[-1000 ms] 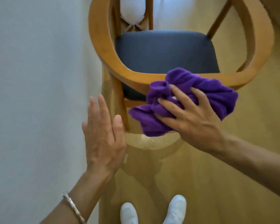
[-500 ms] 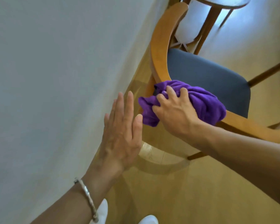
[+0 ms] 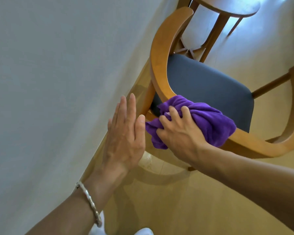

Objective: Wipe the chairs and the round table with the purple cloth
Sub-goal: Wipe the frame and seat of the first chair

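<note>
- Shoes (image 3: pixel 143 232): white, toes only, at bottom edge, on glossy wood floor (image 3: pixel 185 209).
- Bracelet (image 3: pixel 90 203): silver, on L wrist.
- L hand (image 3: pixel 126 134): flat, fingers straight & together, thumb alongside, holds nothing. Just beside wall (image 3: pixel 49 82); can't tell if it touches.
- R hand (image 3: pixel 178 133): just beside L hand, not touching it. Fingers curled into cloth (image 3: pixel 212 121), grasping it in a wad, palm pressing down on it.
- Cloth: purple, bunched, sits on chair (image 3: pixel 255 147) at the near bend of the rail (image 3: pixel 159 53). A fold hangs off the near side, below R hand's thumb.
- Rail: curved wood, wraps around the seat (image 3: pixel 207 82) from the wall side, under the cloth, then off to the other arm at frame's right edge.
- Seat: dark grey pad, inside the rail's curve. Near corner partly hidden by cloth.
- Chair's wall-side arm is close to wall, w/ a strip of floor between.
- Table (image 3: pixel 236 7): round wood top, beyond chair, only partly in view at top edge. Wood legs w/ crossed braces below it, just past seat's far edge.
</note>
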